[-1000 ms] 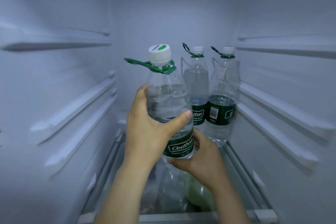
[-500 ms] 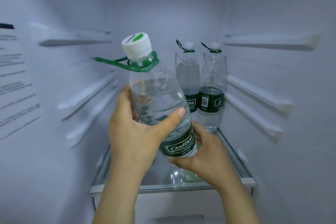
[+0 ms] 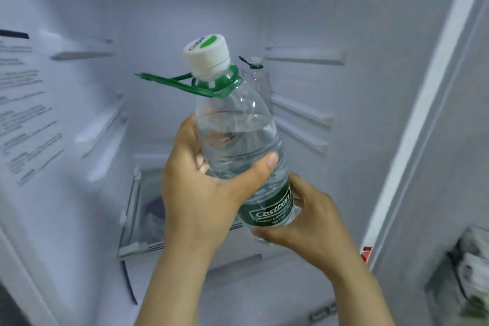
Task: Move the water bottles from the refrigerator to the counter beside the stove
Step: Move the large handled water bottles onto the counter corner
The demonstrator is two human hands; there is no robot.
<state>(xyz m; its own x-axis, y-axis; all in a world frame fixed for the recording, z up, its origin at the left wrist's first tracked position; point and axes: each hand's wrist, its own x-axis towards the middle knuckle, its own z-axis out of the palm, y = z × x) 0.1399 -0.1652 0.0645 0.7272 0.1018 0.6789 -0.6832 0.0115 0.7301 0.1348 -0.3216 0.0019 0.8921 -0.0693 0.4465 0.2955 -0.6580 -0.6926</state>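
Observation:
A large clear water bottle with a white cap, a green carry handle and a green label tilts in front of the open refrigerator. My left hand grips its middle, thumb across the front. My right hand holds its base from below and from the right. Behind it, the cap and neck of another water bottle show at the back of the refrigerator; the rest of it is hidden by the held bottle.
White shelf rails line both inner walls. A glass shelf lies low at the left. The refrigerator's right edge runs down the frame, with door bin contents at the lower right. A printed sticker covers the left wall.
Both hands have drawn the bottle out toward me and to the right, tilting it more. The view has pulled back; only one bottle at the back remains visible.

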